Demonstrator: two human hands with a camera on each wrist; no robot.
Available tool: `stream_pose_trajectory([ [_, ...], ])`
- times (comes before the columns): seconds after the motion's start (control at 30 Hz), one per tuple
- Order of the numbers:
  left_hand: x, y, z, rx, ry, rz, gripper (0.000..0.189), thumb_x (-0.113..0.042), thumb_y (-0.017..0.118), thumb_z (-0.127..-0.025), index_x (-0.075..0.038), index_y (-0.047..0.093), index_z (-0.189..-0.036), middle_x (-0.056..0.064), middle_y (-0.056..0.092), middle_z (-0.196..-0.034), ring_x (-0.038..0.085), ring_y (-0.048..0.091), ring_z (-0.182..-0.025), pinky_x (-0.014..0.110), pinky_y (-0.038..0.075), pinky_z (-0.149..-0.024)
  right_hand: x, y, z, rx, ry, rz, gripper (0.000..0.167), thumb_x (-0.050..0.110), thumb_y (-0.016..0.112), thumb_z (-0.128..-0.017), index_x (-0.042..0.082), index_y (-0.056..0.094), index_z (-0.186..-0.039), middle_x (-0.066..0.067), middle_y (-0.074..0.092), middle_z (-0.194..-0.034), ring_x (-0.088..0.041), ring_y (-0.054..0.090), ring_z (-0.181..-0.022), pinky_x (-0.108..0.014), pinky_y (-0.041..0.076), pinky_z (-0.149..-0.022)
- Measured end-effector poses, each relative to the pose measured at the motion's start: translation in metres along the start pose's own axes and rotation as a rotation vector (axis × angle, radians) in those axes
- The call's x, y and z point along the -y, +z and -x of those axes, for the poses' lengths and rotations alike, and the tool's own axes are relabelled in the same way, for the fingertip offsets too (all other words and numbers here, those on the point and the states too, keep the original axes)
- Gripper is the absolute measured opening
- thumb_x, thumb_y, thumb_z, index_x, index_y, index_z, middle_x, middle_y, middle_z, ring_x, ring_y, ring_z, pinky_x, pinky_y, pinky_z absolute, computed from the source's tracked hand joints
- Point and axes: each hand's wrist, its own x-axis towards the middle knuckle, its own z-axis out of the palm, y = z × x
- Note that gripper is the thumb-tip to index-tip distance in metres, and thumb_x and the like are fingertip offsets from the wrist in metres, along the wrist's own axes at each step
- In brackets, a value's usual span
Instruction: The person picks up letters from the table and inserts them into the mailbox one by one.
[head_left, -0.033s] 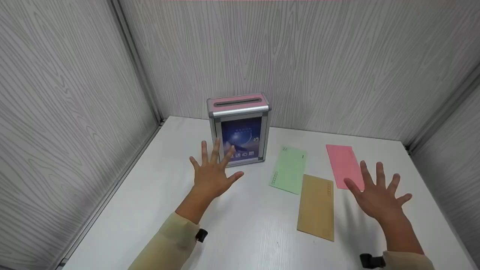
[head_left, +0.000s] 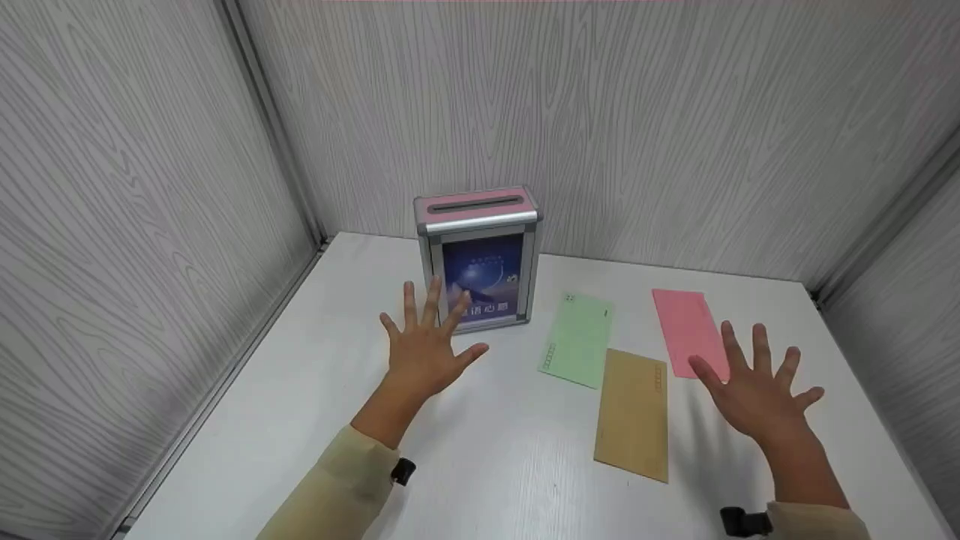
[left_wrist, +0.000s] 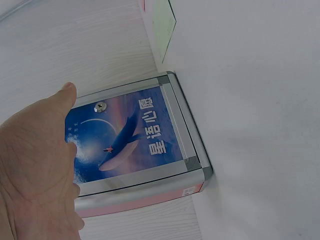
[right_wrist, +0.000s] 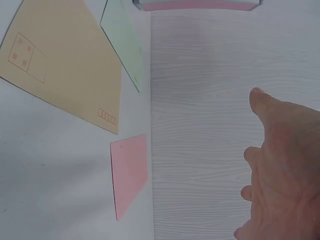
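Fingers spread, my left hand (head_left: pixel 424 356) hovers in front of a pink and silver slotted box (head_left: pixel 477 206) and holds nothing. The box stands upright at the back, its slot on top; the left wrist view shows its blue front picture (left_wrist: pixel 120 135) and a small lock (left_wrist: pixel 100 107). My right hand (head_left: pixel 761 394) is also spread in the air, nearest to a pink envelope (head_left: pixel 686 330), whose lower corner it partly covers in the head view. A green envelope (head_left: pixel 577 341) and a brown envelope (head_left: pixel 631 416) lie flat between the hands, close together.
A white table (head_left: pixel 480 480) carries everything. Grey wood-grain panels enclose it: a back wall (head_left: pixel 600 127), a left wall (head_left: pixel 135 187) and a right wall (head_left: pixel 900 285). Metal strips run along the corners.
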Motion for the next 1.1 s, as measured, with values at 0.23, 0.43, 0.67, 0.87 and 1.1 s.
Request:
stream_pose_trajectory([
  [0.23,-0.012,0.006,0.008,-0.029,0.057,0.016,0.092,-0.084,0.05,-0.098,-0.044,0.013,-0.173,0.004,-0.002,-0.186,0.049,-0.003,-0.17,0.085,0.016,-0.125,-0.009,0.005,-0.01,-0.002,-0.054,-0.036,0.098,0.074,0.038,-0.108,0.019,-0.008,-0.174,-0.033,-0.013,-0.177,-0.073,-0.011,-0.156,-0.099,0.0,-0.107],
  [0.43,-0.037,0.028,0.015,-0.052,0.062,0.128,0.091,-0.07,0.063,-0.099,-0.039,0.021,-0.173,0.009,0.013,-0.184,0.052,0.016,-0.167,0.081,0.027,-0.124,-0.021,0.023,-0.026,-0.028,-0.132,-0.087,0.097,0.056,0.061,-0.107,0.013,0.005,-0.175,-0.039,0.01,-0.172,-0.07,0.016,-0.154,-0.093,0.024,-0.11],
  [0.67,-0.085,0.05,0.02,0.004,0.062,0.347,0.086,-0.056,0.076,-0.097,-0.026,0.038,-0.168,0.01,0.046,-0.168,0.037,0.048,-0.152,0.063,0.046,-0.119,-0.029,0.048,-0.047,0.035,-0.1,-0.232,0.089,0.038,0.07,-0.106,0.008,0.018,-0.172,-0.038,0.023,-0.159,-0.061,0.045,-0.141,-0.069,0.055,-0.105],
  [0.87,-0.124,0.064,0.022,0.102,0.094,0.521,0.079,-0.051,0.085,-0.091,-0.019,0.054,-0.156,0.007,0.063,-0.149,0.029,0.059,-0.134,0.054,0.052,-0.111,-0.024,0.061,-0.073,0.072,-0.031,-0.295,0.082,0.035,0.073,-0.104,0.008,0.03,-0.168,-0.034,0.033,-0.149,-0.049,0.052,-0.128,-0.055,0.058,-0.1],
  [1.1,-0.159,0.079,0.027,0.314,0.172,0.505,0.059,-0.05,0.091,-0.085,-0.021,0.07,-0.132,-0.003,0.067,-0.117,0.014,0.06,-0.104,0.037,0.052,-0.097,-0.024,0.074,-0.091,0.119,0.004,-0.218,0.082,0.038,0.076,-0.101,0.006,0.036,-0.165,-0.031,0.04,-0.138,-0.044,0.055,-0.119,-0.051,0.057,-0.094],
])
